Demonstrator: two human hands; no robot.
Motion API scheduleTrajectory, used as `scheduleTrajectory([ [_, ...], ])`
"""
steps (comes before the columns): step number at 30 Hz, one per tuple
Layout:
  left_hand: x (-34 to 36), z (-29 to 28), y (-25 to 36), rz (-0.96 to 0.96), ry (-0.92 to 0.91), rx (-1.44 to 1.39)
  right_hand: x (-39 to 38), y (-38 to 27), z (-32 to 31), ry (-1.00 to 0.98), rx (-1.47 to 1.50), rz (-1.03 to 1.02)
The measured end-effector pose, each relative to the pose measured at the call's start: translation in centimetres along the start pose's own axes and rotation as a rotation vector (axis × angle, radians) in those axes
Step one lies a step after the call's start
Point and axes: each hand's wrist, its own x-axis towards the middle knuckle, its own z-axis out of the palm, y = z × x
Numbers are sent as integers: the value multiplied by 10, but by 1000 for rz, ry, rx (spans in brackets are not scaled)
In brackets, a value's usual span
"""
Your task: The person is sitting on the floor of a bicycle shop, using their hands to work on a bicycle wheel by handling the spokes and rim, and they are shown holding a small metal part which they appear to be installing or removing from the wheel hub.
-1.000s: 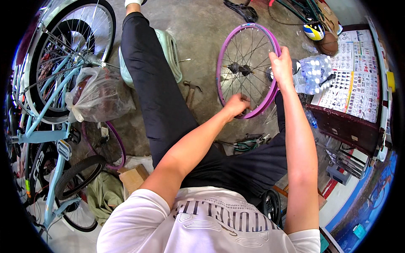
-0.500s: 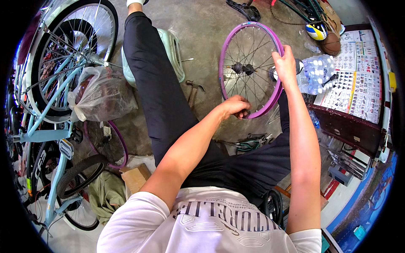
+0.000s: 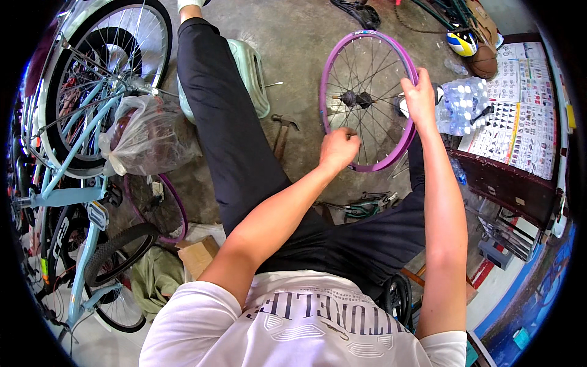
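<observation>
A bicycle wheel [image 3: 326,92] with a purple rim, dark spokes and a black hub stands tilted in front of me, without a tyre. My right hand [image 3: 420,101] grips the rim at its right side. At the lower left of the wheel, my left hand [image 3: 340,148] is closed, its fingers curled in beside the rim and spokes. Whatever its fingertips hold is hidden. On the floor left of the wheel lies a hammer [image 3: 282,136], and pliers [image 3: 361,210] lie with other tools below it, near my legs.
Leftward are a light blue bicycle [image 3: 61,197], a plastic bag [image 3: 153,142], a pale green stool [image 3: 255,79] and a second purple rim [image 3: 181,214]. Bottled water packs [image 3: 460,107] and a dark red table [image 3: 510,183] stand at right. Balls [image 3: 482,63] lie at the far right.
My left hand has moved slightly up and left along the wheel's lower edge, its wrist turning. The right hand keeps its grip on the rim, shifting slightly right with the wheel.
</observation>
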Motion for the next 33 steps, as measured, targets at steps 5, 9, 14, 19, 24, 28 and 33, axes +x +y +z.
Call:
scheduleTrajectory([
  [5,0,15,-5,-131,-450,-301,-4,-3,3,24,35,-59],
  [9,3,23,-8,-212,-519,-348,-10,-8,6,23,64,-52],
  [14,9,25,-10,-208,-528,-350,-12,-20,7,6,80,-76],
  [19,15,25,-5,-25,-534,-134,-12,-26,7,4,63,-106],
  [24,25,24,-7,-125,-625,-222,-15,-32,8,-2,69,-122],
  [28,22,18,3,-163,-667,-279,-15,-33,10,5,55,-118],
  [33,21,19,-8,-77,-731,-370,-17,-36,8,-21,74,-83],
])
